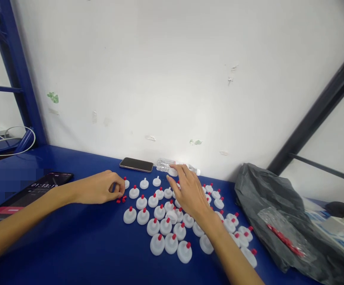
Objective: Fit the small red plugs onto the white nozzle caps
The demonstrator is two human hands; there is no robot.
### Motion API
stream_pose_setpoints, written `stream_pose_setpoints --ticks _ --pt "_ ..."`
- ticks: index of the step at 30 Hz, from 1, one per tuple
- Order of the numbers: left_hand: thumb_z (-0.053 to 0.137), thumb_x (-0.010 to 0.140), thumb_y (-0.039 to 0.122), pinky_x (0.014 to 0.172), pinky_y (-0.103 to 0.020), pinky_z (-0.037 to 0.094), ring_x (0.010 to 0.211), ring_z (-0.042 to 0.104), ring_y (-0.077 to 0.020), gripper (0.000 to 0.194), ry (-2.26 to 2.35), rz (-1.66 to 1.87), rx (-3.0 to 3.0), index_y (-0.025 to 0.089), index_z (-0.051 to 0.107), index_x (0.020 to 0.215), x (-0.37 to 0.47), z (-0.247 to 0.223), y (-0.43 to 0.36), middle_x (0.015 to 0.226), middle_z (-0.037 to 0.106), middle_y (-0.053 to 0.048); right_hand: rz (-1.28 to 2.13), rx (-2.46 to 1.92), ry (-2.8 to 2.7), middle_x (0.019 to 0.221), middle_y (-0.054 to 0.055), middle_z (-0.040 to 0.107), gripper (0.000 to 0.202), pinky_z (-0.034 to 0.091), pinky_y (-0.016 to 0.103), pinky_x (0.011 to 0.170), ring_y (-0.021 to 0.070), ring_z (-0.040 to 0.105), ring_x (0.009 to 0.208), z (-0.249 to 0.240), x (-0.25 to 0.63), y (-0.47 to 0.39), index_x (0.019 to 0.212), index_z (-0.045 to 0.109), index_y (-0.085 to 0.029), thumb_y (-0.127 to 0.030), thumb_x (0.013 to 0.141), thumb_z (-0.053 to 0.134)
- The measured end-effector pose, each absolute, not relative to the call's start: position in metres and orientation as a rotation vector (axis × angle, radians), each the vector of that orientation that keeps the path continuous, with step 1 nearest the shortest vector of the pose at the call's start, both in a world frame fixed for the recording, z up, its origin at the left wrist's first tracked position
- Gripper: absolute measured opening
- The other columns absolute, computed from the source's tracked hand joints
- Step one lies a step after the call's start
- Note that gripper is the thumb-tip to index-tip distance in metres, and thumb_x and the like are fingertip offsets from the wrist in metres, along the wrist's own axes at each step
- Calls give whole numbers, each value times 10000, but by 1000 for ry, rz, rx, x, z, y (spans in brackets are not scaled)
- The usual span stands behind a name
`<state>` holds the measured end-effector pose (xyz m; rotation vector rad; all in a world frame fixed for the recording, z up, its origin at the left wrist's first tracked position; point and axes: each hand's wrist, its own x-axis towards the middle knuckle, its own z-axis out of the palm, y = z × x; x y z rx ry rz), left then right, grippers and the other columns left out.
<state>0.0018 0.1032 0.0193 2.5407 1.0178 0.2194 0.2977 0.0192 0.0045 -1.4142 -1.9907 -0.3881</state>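
My left hand (108, 189) is at the left end of a spread of white pieces, its fingers curled into a pinch. Small red caps (124, 198) lie right at its fingertips; whether one is between them is hidden. My right hand (188, 192) reaches over the spread, with a round white piece (172, 172) between thumb and fingers. Below and around it stand several white disc-shaped nozzle lids, most with a red tip, such as this tipped lid (157, 244). Two lids at the back, including this bare lid (144, 183), have plain white spouts.
A dark phone (136, 164) and a clear plastic bottle (163, 164) lie against the wall. Another phone (26, 194) showing a timer is at the left. A grey plastic bag (257, 198) on the right carries a clear bag of red pieces (286, 239). The table (79, 245) is blue.
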Motion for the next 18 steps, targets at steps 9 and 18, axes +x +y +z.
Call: stream_pose_setpoints --ticks 9,18 --pt "626 846 361 582 -251 416 631 628 -173 170 1038 224 2478 247 713 755 6 17 102 715 728 -10 -400 -1399 -2046 1223 101 645 251 522 449 960 260 638 1045 7 293 17 1291 566 -203 -224 1074 441" --pt "590 927 490 631 -237 479 800 663 -176 316 1007 560 2384 274 773 1069 9 30 97 1014 767 -32 -197 -1332 -2014 1219 85 603 195 572 368 810 210 666 930 7 293 15 1231 527 -222 -201 1076 409"
